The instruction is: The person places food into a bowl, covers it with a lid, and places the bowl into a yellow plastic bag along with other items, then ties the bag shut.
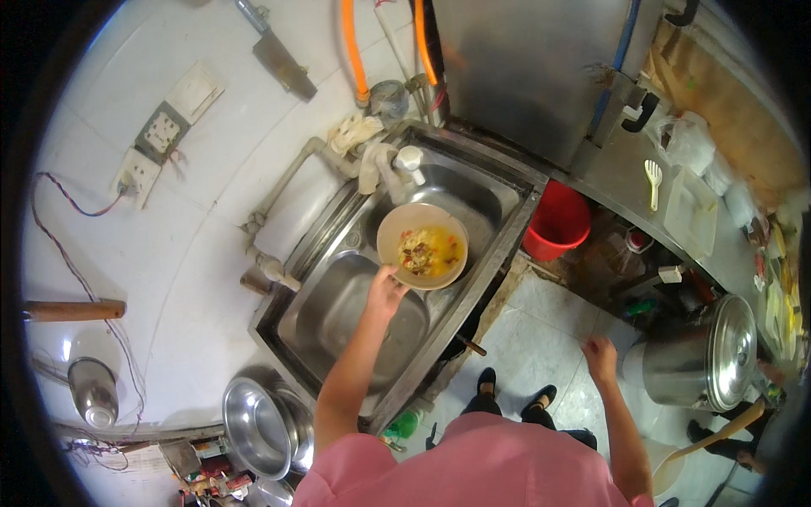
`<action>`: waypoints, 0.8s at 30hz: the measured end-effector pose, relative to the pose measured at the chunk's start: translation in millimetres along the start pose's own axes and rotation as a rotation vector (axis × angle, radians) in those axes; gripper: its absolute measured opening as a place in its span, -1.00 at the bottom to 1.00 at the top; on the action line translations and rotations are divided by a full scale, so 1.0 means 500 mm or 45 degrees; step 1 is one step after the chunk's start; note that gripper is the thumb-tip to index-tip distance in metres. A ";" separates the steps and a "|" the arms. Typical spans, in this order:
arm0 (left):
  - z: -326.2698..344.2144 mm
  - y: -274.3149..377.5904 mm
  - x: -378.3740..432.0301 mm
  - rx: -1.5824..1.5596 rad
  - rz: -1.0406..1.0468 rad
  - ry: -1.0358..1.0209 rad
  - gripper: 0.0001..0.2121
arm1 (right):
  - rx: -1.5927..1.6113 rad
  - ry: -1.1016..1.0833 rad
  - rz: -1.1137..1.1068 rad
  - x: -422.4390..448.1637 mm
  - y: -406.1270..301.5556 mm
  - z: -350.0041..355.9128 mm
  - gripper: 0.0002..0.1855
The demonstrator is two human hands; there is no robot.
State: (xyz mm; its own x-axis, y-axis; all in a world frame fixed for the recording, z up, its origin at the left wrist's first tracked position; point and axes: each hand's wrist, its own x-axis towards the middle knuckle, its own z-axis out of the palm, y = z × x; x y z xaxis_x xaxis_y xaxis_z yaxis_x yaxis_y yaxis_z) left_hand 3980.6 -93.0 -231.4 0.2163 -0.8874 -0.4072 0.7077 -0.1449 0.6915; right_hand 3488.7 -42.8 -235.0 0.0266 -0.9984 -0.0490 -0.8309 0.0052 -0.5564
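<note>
My left hand (385,295) grips the near rim of a beige bowl (388,236). It is held over the double-basin stainless steel sink, above the ridge between the right basin (488,196) and the left basin (336,304). Inside the bowl is yellowish liquid with pale, red and dark food pieces (419,252). Just behind the bowl is a tap with a white handle (408,158), its pipe wrapped in cloth. My right hand (600,359) hangs at my side over the tiled floor, fingers curled, with nothing visible in it.
A red bucket (557,222) stands right of the sink. Farther right are a lidded steel pot (709,355) and a steel counter (624,184) bearing a slotted utensil (652,184). Metal basins (256,428) lean at lower left. A cleaver (279,54) hangs on the wall. Another person's feet (719,443) show at lower right.
</note>
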 end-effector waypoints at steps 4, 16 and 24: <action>-0.007 0.005 0.007 0.008 -0.037 -0.012 -0.54 | 0.241 -0.028 -0.527 0.175 -0.255 0.053 -0.75; 0.004 0.014 -0.011 0.004 -0.031 0.022 -0.54 | -0.119 -0.207 -0.909 0.363 -0.495 0.224 -0.54; -0.009 0.020 0.001 0.049 0.003 -0.033 -0.56 | -0.235 -0.249 -1.026 0.382 -0.525 0.258 -0.67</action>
State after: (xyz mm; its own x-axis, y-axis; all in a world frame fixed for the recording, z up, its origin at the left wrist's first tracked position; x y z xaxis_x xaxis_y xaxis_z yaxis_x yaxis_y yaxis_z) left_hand 3990.8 -92.8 -227.4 0.2000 -0.8987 -0.3903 0.6808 -0.1590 0.7150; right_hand 3783.7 -227.9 -205.1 0.7305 -0.6657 0.1527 -0.5938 -0.7295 -0.3395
